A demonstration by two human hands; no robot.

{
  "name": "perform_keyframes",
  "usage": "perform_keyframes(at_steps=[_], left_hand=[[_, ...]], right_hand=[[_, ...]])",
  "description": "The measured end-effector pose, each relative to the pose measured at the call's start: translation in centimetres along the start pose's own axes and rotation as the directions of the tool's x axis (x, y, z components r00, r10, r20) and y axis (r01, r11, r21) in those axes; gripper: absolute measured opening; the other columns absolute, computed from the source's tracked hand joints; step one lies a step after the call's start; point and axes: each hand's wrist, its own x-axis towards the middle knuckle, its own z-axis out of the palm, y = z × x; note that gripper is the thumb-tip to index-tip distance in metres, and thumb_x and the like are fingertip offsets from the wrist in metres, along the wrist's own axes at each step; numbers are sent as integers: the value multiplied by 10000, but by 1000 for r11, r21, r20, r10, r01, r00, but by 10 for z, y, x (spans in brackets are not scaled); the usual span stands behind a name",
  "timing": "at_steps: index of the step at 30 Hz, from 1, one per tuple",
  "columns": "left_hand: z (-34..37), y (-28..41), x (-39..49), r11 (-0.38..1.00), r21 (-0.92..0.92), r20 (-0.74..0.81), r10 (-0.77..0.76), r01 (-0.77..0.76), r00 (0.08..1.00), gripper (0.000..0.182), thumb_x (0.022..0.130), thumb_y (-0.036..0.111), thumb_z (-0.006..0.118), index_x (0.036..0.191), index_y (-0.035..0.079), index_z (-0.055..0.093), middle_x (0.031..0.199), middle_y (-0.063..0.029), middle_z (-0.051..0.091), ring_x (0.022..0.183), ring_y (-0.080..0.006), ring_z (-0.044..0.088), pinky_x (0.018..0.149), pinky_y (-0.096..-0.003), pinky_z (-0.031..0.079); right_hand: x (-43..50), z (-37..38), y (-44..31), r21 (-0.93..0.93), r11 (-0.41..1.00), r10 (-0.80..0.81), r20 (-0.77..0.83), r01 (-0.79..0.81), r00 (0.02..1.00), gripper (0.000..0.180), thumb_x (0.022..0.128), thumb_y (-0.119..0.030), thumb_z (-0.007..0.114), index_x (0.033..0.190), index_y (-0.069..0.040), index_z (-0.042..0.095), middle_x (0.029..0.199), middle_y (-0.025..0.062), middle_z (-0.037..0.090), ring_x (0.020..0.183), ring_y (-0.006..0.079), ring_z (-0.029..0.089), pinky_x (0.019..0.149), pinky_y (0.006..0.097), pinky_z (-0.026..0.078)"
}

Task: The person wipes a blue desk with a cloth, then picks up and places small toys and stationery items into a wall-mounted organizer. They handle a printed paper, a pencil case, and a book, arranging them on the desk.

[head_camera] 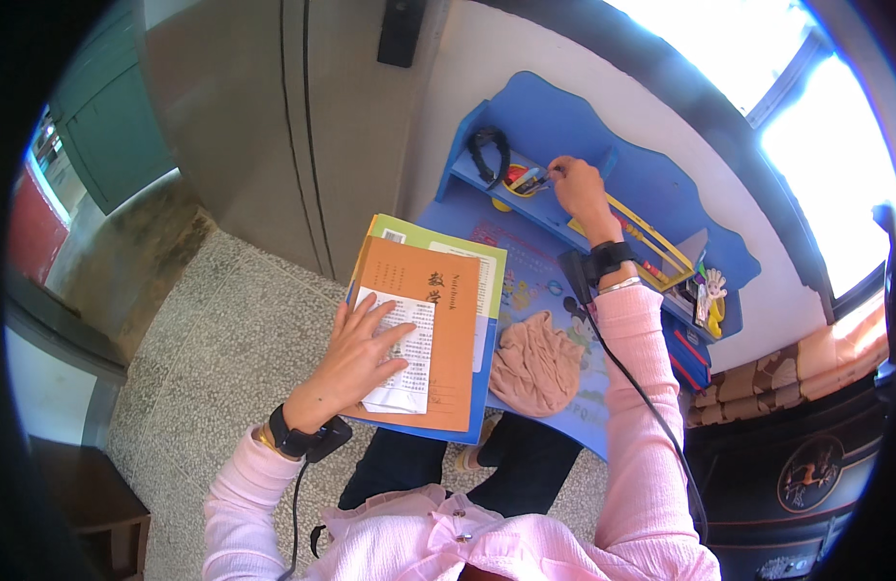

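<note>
My left hand [364, 356] lies with fingers spread on a folded printed sheet [412, 363], which rests on an orange notebook [455, 327] above a green-and-blue book [491, 290] at the left of the blue desk. My right hand [580, 192] is raised at the desk's shelf, fingers bent together around the dark end of what looks like a pen [553, 174], beside a yellow cup of pens [521, 181]. Most of that object is hidden. A crumpled beige cloth [539, 363] lies on the desktop right of the books.
On the shelf are a black looped band [489, 156], a yellow-framed bead abacus [651, 247] and a white hand-shaped toy [714, 285]. Red-and-blue items [688, 356] stand below the shelf's right end. A brown wooden stool [92, 494] is at lower left.
</note>
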Motion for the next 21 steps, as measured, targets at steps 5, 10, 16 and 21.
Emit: perform_keyframes(at_steps=[5, 10, 16, 21], left_hand=[[2, -1, -1, 1000, 4, 1, 0, 0, 1000, 479, 899, 263, 690, 1357, 140, 615, 1520, -189, 404, 1490, -405, 219, 1212, -581, 65], [1, -1, -1, 1000, 5, 6, 7, -8, 1000, 482, 902, 263, 687, 1361, 138, 611, 1518, -197, 402, 1492, -400, 218, 1213, -580, 53], [1, 0, 0, 1000, 10, 12, 8, -8, 1000, 480, 903, 258, 686, 1361, 136, 610, 1514, -201, 404, 1490, -401, 223, 1213, -573, 56], [2, -1, -1, 1000, 12, 7, 17, -18, 1000, 485, 904, 257, 686, 1368, 139, 605, 1513, -201, 404, 1485, -403, 231, 1211, -568, 63]], right_hand=[[1, 8, 4, -35, 999, -40, 33, 41, 999, 193, 929, -139, 605, 1055, -54, 724, 977, 234, 711, 949, 432, 672, 848, 495, 537], [-11, -10, 0, 73, 997, -5, -59, 10, 998, 180, 908, -111, 650, 1050, -19, 709, 972, 206, 728, 927, 389, 697, 828, 441, 549], [-27, -6, -7, 266, 964, -10, -52, 23, 999, 207, 886, -110, 691, 1078, -34, 689, 942, 173, 738, 886, 335, 716, 784, 386, 551], [-27, 14, -4, 198, 978, -47, -94, 64, 994, 170, 883, -116, 679, 1043, -60, 690, 934, 155, 740, 877, 337, 713, 777, 407, 548]])
